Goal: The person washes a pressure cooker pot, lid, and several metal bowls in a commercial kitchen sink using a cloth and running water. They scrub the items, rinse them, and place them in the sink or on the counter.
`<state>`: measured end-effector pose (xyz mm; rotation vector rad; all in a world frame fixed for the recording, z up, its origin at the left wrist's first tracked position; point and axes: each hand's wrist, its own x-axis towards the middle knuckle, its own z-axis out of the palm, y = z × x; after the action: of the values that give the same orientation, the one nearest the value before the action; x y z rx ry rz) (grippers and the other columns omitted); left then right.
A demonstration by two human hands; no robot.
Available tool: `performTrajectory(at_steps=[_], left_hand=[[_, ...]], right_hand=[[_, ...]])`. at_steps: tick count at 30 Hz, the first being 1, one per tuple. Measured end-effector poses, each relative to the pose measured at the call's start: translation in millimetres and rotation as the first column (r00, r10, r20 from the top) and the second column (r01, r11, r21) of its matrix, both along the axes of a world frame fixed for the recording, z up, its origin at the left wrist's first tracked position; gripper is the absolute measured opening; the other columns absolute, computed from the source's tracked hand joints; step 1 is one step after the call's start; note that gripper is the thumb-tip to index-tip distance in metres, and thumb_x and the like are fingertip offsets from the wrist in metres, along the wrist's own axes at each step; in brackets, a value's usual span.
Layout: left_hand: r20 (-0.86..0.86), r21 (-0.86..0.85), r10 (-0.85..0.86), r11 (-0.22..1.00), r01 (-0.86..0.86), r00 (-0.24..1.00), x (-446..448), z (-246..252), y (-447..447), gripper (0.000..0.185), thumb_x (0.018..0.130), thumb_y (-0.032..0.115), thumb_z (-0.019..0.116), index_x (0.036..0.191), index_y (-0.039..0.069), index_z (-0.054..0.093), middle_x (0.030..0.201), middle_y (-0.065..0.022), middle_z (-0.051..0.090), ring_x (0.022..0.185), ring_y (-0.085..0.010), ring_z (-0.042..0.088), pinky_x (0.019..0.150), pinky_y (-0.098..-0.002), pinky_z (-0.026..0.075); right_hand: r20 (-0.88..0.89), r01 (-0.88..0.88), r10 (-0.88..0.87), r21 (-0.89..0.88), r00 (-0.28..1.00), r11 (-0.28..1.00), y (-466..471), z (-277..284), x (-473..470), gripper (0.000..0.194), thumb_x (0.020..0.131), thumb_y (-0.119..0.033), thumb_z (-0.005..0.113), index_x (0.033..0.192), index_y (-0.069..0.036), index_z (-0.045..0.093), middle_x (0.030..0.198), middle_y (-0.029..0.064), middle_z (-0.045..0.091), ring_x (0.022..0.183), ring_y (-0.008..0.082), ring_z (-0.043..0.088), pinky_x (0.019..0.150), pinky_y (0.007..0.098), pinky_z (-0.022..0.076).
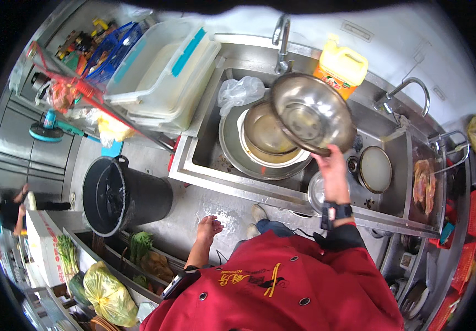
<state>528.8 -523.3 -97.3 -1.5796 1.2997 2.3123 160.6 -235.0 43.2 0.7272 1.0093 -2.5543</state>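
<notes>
My right hand [331,165] grips the rim of a large stainless steel bowl [316,111], which is tilted above the sink. Beneath it in the left basin lies a wide metal basin [231,145] holding a white pot [244,142] with a smaller metal bowl [267,132] in it. A clear plastic bag [242,93] rests at that basin's back edge. My left hand [209,227] hangs over the floor, in front of the sink, fingers partly curled and holding nothing. A round metal lid or dish [317,192] sits near the sink's front, below my right wrist.
A faucet [283,45] and a yellow plastic jug [343,62] stand behind the sink. Stacked clear plastic bins [159,78] are at its left. A black trash bin [138,198] stands on the floor. Raw meat [424,186] lies in the right basin. Another person [10,213] is at far left.
</notes>
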Motion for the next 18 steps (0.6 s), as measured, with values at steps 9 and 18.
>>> performTrajectory(at_steps=[9,18], left_hand=[[0.055,0.046,-0.024,0.999,0.021,0.998,21.9,-19.0,36.6,0.029,0.098,0.023,0.036,0.106,0.000,0.052,0.080,-0.0123,0.060,0.064,-0.0237,0.063,0.058,-0.0353,0.054],[-0.053,-0.060,-0.059,0.997,0.055,0.997,-3.6,-6.2,75.8,0.028,0.098,0.028,0.040,0.104,0.004,0.052,0.079,-0.0108,0.059,0.063,-0.0250,0.062,0.059,-0.0379,0.054]], right_hand=[[-0.048,0.201,-0.196,0.174,0.979,0.964,201.4,48.1,61.8,0.020,0.087,-0.012,0.050,0.086,0.008,0.051,0.086,0.0200,0.063,0.070,0.0358,0.066,0.059,0.0394,0.0615],[-0.152,0.522,-0.544,0.575,0.825,0.630,376.3,46.0,53.7,0.021,0.079,-0.012,0.064,0.084,0.005,0.054,0.079,0.0127,0.060,0.068,0.0233,0.062,0.052,0.0372,0.0576]])
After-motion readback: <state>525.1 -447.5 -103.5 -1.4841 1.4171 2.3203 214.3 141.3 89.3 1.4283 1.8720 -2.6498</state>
